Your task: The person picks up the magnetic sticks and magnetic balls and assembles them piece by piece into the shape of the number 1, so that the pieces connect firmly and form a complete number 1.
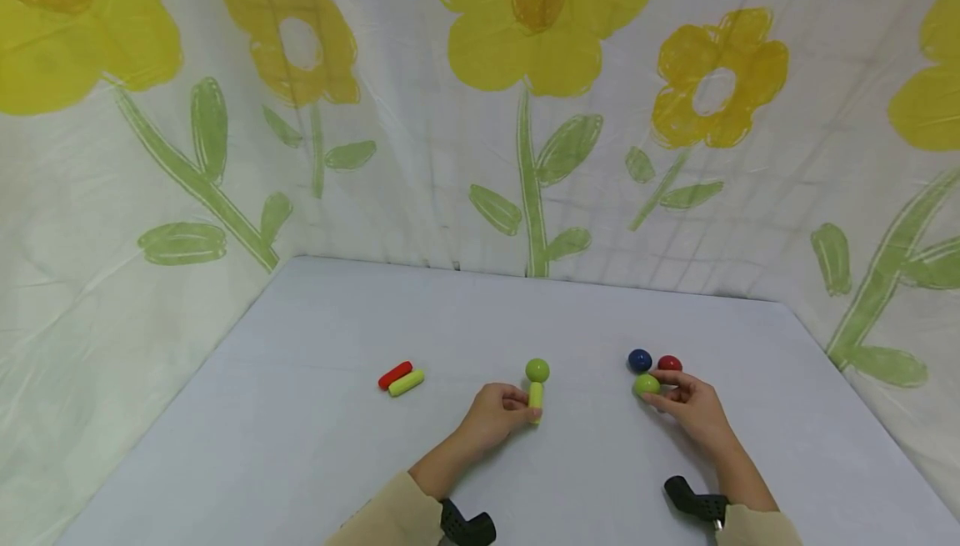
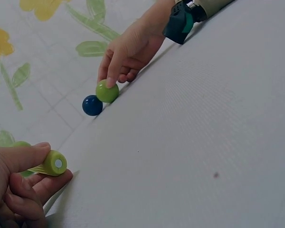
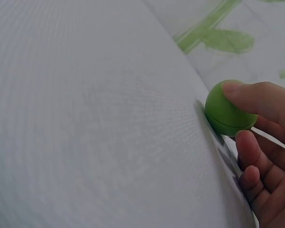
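Observation:
My left hand (image 1: 491, 418) pinches a yellow-green rod (image 1: 536, 398) between thumb and fingers. A green ball (image 1: 537, 370) meets the rod's far end. In the left wrist view, the rod's near end (image 2: 58, 164) shows a pale round disc. To the right, my right hand (image 1: 697, 410) holds a second green ball (image 1: 647, 386) with thumb and fingertips, low over the table; the right wrist view shows a seam around this ball (image 3: 228, 111). Just beyond it sit a dark blue ball (image 1: 640, 360) and a red ball (image 1: 670, 363), the latter partly behind my fingers.
On the left of the white table (image 1: 300, 446) lie a red rod (image 1: 395, 375) and another yellow-green rod (image 1: 407, 383), side by side. A flower-printed curtain (image 1: 405, 196) hangs behind the table's back edge.

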Demonstrator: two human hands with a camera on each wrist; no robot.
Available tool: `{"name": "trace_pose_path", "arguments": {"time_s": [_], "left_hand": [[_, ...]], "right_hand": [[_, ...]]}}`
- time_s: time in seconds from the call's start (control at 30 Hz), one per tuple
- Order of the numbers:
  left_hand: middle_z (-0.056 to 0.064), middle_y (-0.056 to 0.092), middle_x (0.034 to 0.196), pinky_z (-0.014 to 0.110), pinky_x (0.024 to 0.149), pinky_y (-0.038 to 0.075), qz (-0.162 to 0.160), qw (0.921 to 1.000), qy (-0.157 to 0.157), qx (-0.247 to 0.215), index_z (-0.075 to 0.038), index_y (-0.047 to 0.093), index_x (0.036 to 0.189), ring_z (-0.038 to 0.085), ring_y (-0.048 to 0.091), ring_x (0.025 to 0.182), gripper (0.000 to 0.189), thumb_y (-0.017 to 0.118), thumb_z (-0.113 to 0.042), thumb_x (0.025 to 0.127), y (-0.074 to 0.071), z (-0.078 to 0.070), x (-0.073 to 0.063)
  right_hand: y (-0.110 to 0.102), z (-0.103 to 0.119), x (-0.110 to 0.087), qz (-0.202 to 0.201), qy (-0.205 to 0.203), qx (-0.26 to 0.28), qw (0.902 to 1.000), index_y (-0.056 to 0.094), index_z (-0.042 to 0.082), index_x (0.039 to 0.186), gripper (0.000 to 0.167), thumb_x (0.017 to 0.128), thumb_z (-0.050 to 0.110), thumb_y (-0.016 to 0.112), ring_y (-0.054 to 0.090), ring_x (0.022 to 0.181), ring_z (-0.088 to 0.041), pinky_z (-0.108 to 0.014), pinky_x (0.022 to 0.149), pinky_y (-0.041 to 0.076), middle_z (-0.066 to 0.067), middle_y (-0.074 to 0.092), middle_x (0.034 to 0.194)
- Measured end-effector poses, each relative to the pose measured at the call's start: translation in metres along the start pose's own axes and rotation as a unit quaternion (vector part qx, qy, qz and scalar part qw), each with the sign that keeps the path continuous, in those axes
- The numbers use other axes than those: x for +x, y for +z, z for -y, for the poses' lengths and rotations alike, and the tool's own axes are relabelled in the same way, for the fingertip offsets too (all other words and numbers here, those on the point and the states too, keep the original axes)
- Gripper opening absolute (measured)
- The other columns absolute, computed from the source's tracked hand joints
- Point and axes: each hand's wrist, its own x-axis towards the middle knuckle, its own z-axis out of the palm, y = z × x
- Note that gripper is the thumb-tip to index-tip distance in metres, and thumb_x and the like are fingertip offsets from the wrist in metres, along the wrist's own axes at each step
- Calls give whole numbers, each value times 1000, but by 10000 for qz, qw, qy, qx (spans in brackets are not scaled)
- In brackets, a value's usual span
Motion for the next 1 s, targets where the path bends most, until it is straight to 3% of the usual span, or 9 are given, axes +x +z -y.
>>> {"name": "trace_pose_path", "arguments": {"time_s": [1.0], "left_hand": [[3,65,79,24,64,47,2,10000,-43,60,5,66,94,11,57,74,22,77,-9,82,0,-3,0]], "right_hand": [[-2,7,-1,23,30,41,10000,61,-7,120,42,85,10,75,49,68,-9,-23,55,39,-19,60,113]]}}
